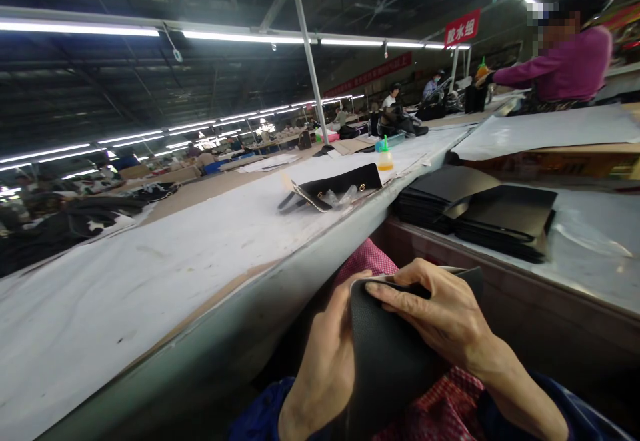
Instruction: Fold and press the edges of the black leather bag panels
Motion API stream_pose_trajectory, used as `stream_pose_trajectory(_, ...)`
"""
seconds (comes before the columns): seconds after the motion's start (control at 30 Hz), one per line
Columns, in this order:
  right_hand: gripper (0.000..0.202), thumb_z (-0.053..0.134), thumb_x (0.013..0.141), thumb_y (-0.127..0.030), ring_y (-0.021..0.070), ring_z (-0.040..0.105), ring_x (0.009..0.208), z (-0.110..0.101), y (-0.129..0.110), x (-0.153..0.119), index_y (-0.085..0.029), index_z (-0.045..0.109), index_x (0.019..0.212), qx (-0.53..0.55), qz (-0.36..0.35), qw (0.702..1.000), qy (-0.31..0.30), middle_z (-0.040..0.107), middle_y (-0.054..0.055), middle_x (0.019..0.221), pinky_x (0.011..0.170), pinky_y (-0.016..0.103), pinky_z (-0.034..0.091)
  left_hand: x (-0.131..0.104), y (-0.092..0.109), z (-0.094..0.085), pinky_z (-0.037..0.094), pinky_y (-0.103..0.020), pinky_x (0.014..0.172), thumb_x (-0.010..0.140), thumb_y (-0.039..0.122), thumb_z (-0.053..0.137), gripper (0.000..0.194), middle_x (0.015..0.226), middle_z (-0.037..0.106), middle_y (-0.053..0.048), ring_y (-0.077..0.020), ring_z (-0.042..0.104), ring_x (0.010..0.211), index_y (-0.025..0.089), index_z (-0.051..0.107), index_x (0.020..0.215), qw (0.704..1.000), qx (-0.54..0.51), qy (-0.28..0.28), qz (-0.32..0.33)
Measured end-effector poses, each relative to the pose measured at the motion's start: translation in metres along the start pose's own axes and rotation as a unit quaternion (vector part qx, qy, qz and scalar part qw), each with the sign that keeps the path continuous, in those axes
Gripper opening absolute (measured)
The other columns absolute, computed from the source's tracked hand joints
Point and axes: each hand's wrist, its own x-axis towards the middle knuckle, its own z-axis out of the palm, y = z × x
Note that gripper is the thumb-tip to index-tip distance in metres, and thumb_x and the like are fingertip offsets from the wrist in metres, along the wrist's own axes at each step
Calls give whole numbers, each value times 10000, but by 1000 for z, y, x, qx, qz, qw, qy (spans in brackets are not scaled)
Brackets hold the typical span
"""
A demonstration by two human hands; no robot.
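Note:
Between my hands, above my lap, is a black leather piece with a pale inner side showing along its top edge. My left hand grips its left edge, the fingers partly hidden behind it. With thumb and fingers closed on the upper edge, my right hand presses near the top corner. Up on the long table, a black leather part with gold-coloured fittings lies with some clear plastic against it.
A long white-covered table runs along my left. Stacked black leather panels lie on the lower surface at right. A bottle with a green nozzle stands farther along. A co-worker in a purple top holds a similar bottle.

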Motion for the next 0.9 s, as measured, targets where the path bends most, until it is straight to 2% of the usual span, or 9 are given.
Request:
stream_pose_trajectory(0.17, 254, 555, 964, -145, 94, 537, 667, -1, 2, -1, -258, 684, 1152, 3, 5, 1000, -15, 567, 2, 785, 576, 206, 437, -1, -6, -4, 449, -313, 1091, 993, 315, 471, 450, 1371, 614, -71, -229, 579, 1260, 242, 469, 1437, 998, 56, -16, 7)
stream_pose_trajectory(0.33, 263, 540, 978, -172, 93, 529, 664, -2, 3, -4, -287, 686, 1163, -9, 12, 999, -40, 572, 1, 790, 571, 205, 430, 2, -8, -8, 377, -345, 1160, 1021, 289, 369, 429, 1389, 600, -71, -231, 512, 1336, 223, 501, 1424, 995, 95, -24, 31)
stream_pose_trajectory(0.4, 257, 534, 983, -177, 92, 529, 657, -2, 4, -4, -287, 685, 1160, -4, 12, 999, -50, 567, -3, 780, 569, 206, 428, 2, -11, -11, 431, -347, 1120, 1018, 295, 372, 422, 1338, 639, -67, -238, 531, 1317, 230, 531, 1403, 994, 102, -21, 37)
stream_pose_trajectory(0.5, 291, 520, 985, -151, 100, 552, 692, -3, 5, -4, -261, 643, 1225, 24, -1, 997, -67, 594, 10, 823, 600, 221, 453, 1, -18, -15, 555, -333, 963, 1001, 336, 418, 415, 1255, 689, -76, -266, 583, 1254, 234, 571, 1373, 992, 125, 15, 32)
stream_pose_trajectory(0.57, 346, 502, 985, -126, 116, 573, 736, -4, 5, -3, -245, 592, 1298, 46, -12, 996, -76, 635, 33, 893, 640, 246, 479, 1, -19, -16, 590, -312, 867, 999, 350, 427, 415, 1230, 701, -80, -271, 612, 1213, 234, 577, 1368, 991, 127, 26, 28)
stream_pose_trajectory(0.63, 384, 481, 988, -116, 128, 581, 752, -7, 5, -1, -241, 555, 1343, 55, -22, 995, -78, 668, 51, 953, 657, 263, 491, 3, -15, -15, 585, -297, 863, 1009, 345, 407, 411, 1233, 702, -73, -257, 622, 1199, 240, 573, 1371, 993, 115, 10, 32)
stream_pose_trajectory(0.8, 389, 455, 994, -111, 135, 566, 733, -11, 4, 3, -217, 540, 1359, 41, -39, 995, -84, 698, 63, 984, 640, 261, 487, 9, 4, -12, 500, -272, 1009, 1031, 286, 366, 403, 1281, 683, -29, -203, 590, 1248, 272, 537, 1396, 994, 83, -34, 57)
stream_pose_trajectory(0.9, 409, 488, 971, -80, 137, 559, 741, -11, 4, 1, -204, 540, 1357, 33, -42, 995, -87, 701, 66, 1008, 643, 267, 479, 9, 9, -13, 493, -246, 1006, 1033, 270, 357, 409, 1296, 677, -25, -185, 611, 1218, 276, 528, 1404, 993, 94, -49, 52)
